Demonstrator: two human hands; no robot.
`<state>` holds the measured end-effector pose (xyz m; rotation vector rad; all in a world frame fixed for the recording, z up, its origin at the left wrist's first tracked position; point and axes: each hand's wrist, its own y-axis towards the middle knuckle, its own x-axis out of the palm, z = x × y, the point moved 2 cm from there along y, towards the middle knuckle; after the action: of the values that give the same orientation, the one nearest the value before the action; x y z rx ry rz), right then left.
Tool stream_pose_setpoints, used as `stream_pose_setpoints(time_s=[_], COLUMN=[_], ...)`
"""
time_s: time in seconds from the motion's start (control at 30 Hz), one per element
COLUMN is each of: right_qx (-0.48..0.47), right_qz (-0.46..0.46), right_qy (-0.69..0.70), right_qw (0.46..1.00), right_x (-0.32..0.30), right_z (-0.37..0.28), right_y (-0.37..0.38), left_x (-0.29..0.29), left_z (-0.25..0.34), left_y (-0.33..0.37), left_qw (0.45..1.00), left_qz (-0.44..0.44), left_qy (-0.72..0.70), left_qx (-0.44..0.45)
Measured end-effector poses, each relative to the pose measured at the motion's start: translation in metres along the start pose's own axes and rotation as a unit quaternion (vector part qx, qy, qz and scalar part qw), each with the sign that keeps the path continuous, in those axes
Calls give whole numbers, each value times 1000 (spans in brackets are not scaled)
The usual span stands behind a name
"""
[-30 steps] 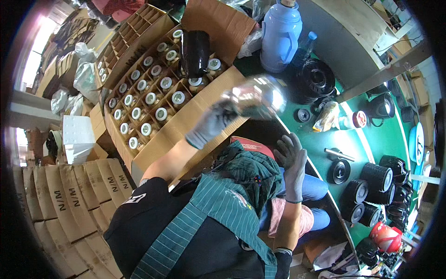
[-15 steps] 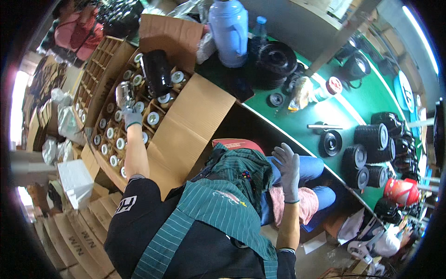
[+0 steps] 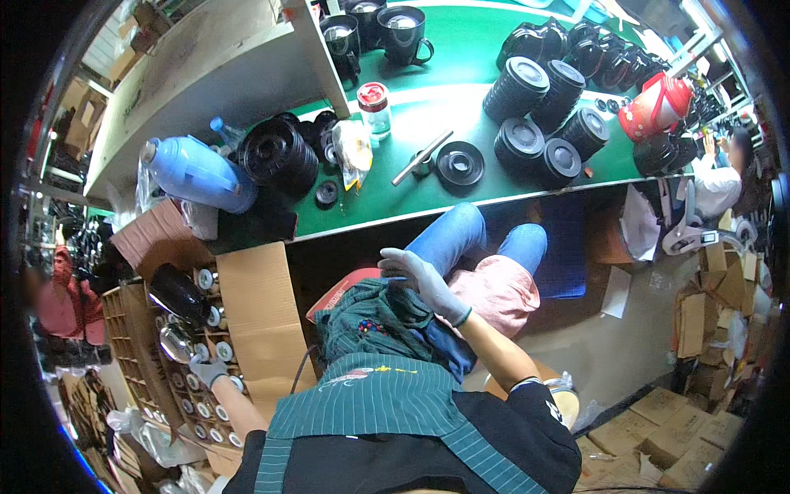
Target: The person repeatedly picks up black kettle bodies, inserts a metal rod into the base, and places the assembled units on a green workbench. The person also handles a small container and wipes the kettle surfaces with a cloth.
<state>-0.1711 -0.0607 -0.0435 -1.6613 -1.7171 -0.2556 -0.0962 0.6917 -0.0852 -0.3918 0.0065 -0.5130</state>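
My left hand [image 3: 209,370], in a grey glove, is at the partitioned carton on the left. Its fingers close round the narrow end of a shiny silver flask liner [image 3: 176,340], which lies over the carton's cells. Around it, several liners with round white ends [image 3: 223,351] stand in the compartments. A glossy black flask-shaped body [image 3: 178,294] lies tilted across them, just beyond the silver liner. My right hand [image 3: 424,284], also gloved in grey, hovers above my lap with fingers stretched out and nothing in it.
A green workbench [image 3: 370,206] runs across the front. On it are a blue thermos jug [image 3: 202,174], black lid stacks [image 3: 280,156], a red-lidded jar [image 3: 374,109], black mugs [image 3: 403,37] and a red jug [image 3: 656,107]. Another person [image 3: 716,185] sits at far right.
The view has turned right, so the carton now appears lower left. My right hand has swung left over my lap, still open. The left hand remains on the silver liner.
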Motion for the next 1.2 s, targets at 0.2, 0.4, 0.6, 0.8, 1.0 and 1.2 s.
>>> stream_pose_setpoints(time_s=[0.2, 0.4, 0.6, 0.8, 1.0, 1.2], right_qx=[-50, -117, -220, -182, -172, -215], right_qz=[25, 27, 137, 2, -112, -115], right_qy=[-31, -24, -22, 238, 293, 389], right_qw=[998, 992, 966, 954, 934, 888], right_x=[-24, -23, -47, -117, -154, -166], right_z=[2, -30, -35, -29, -26, -8], right_y=[-16, -50, -98, -113, -152, -169], left_x=[180, 334, 364, 331, 398, 574], left_z=[-65, -70, -78, -103, -114, -121], left_y=[-194, -498, -508, -517, -553, -588], left_qw=[832, 449, 411, 429, 389, 414], left_qz=[-173, -691, -743, -775, -794, -666], left_qy=[293, 309, 294, 286, 290, 319], left_qx=[439, 474, 439, 366, 366, 533])
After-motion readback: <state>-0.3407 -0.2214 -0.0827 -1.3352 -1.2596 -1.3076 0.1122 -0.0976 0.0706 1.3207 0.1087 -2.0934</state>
